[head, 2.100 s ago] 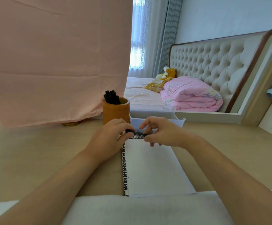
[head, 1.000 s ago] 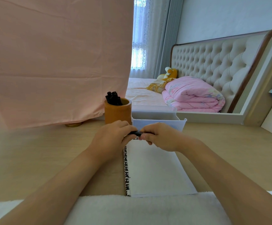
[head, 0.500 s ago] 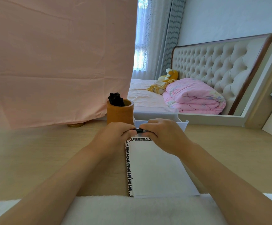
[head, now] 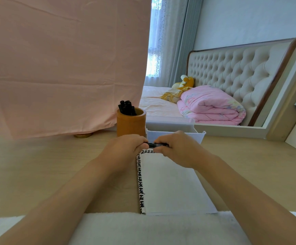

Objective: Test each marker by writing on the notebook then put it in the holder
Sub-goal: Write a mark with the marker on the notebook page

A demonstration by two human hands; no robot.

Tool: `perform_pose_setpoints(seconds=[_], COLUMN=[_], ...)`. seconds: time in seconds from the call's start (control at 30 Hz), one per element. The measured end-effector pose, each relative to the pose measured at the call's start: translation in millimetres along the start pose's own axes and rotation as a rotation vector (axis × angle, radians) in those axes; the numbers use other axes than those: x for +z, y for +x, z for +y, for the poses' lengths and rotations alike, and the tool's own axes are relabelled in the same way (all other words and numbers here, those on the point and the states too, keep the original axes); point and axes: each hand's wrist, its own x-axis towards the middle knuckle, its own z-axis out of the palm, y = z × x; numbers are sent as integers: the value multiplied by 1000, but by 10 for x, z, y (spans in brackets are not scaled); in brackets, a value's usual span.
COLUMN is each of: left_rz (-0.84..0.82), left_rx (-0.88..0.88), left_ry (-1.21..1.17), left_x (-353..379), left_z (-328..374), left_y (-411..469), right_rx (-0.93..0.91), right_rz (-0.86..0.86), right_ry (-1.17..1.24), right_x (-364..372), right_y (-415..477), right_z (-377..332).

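A black marker [head: 154,144] lies level between my two hands, above the top edge of the notebook. My left hand [head: 125,147] pinches its left end and my right hand [head: 177,149] grips its right part; only the short middle section shows. The open notebook [head: 170,184] lies flat on the desk with a blank white page up and a black-and-white patterned cover edge on its left. The round orange-brown holder [head: 131,124] stands behind my left hand with several black markers [head: 127,107] upright in it.
A white plastic tray [head: 175,133] sits just behind my hands, right of the holder. A pink cloth [head: 60,64] hangs at the back left. A white towel [head: 143,227] covers the desk's near edge. A mirror at the back right shows a bed.
Both hands have stayed closed on the marker and drifted slightly away from me, toward the tray. My head has tipped, so the whole scene sits a little lower in view.
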Motion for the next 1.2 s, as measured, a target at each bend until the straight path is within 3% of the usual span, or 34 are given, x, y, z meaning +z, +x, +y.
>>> perform_pose_setpoints(seconds=[0.1,0.23,0.43,0.7,0.83,1.03,1.2], left_rz=[37,25,-33,8,6,-184,-184], left_rx=[74,-83,-252,-243,-249,-268,-265], left_ry=[97,-44,24,71,-15,-9,-11], left_x=[19,-47,90,226,208,241,232], left_z=[-16,-179,-373,-303,-170,-87,-70], left_y=[-14,-47,-92,-72,-52,-55,-61], right_rx=[102,35,174,219,165,260,333], right_rz=[-69,77,23,-94,-99,11,143], right_ry=[112,-37,450,1086,1063,1236,986], right_x=[-31,-94,-151,-201,-131,-24,168], right_y=[-16,-26,-24,-98,-119,-95,-114], right_z=[8,175,225,266,355,391,469])
